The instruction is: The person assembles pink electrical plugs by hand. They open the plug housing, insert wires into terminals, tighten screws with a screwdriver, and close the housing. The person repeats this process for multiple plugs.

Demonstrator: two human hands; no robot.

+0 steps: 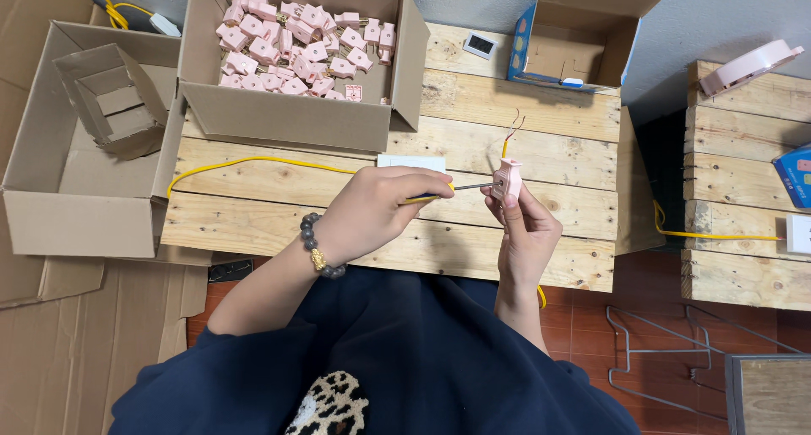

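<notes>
At ten o'clock, a cardboard box (253, 118) of pink plugs sits on the desk (541, 160). Centre, the left hand (367, 211) grips a screwdriver (460, 187); at three o'clock of it, the right hand (525, 232) pinches a pink plug (507, 180).

rough wood table (541, 160), pink plastic plug (508, 179)

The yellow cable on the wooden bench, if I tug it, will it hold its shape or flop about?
The yellow cable lies in a loose curve across the pallet bench, so it is probably floppy and would drag rather than slide stiffly. It looks thin, so likely light. Its end seems to enter the pink plug in the right hand, so tugging may pull that.
</notes>
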